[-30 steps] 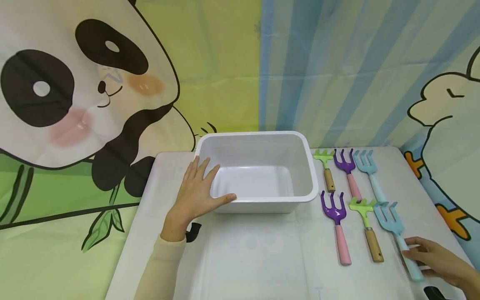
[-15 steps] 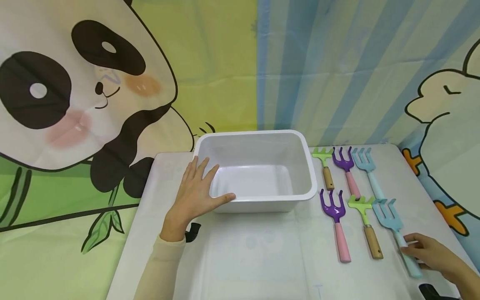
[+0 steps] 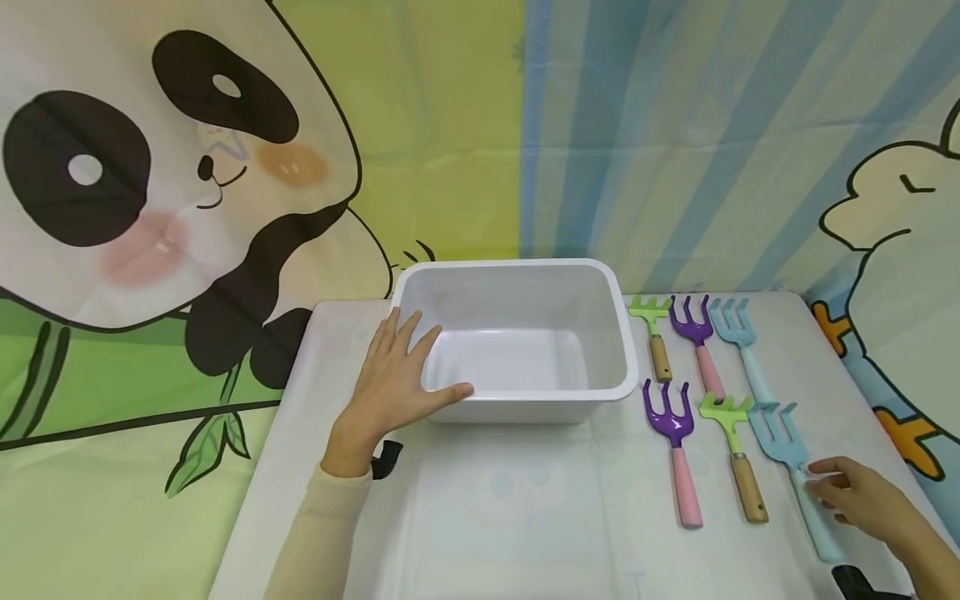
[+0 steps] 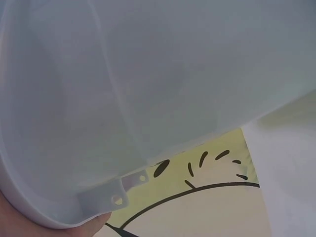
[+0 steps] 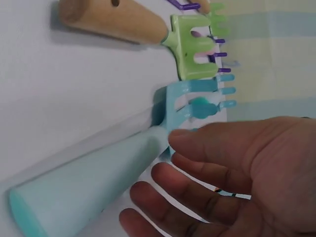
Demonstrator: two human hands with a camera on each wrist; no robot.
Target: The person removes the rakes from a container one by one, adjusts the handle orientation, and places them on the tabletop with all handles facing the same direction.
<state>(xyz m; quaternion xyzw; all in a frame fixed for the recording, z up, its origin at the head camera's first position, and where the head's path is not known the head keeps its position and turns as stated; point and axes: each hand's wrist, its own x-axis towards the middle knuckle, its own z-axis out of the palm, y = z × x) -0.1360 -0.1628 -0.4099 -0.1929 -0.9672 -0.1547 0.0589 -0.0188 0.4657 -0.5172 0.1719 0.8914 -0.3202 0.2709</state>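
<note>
A white plastic bin (image 3: 517, 396) stands on the table. My left hand (image 3: 390, 383) rests on its left front corner, fingers spread over the rim and thumb along the front edge. In the left wrist view, the bin (image 4: 163, 89) fills most of the picture. My right hand (image 3: 862, 496) is beside the front light blue hand fork (image 3: 813, 517). In the right wrist view, the thumb of my right hand (image 5: 222, 168) is at the neck of the light blue hand fork (image 5: 98, 182), with the fingers loosely bent and apart from its handle.
Left of that fork lie a green hand rake (image 3: 742, 479) with a wooden handle and a purple hand fork (image 3: 684, 483) with a pink handle. Behind them lie another green rake (image 3: 658, 350), purple fork (image 3: 705, 358) and light blue fork (image 3: 750, 358). A printed curtain (image 3: 450, 125) backs the table.
My right hand has moved up along the light blue fork from the handle toward its neck, and its fingers have loosened. The left hand stays on the bin's rim.
</note>
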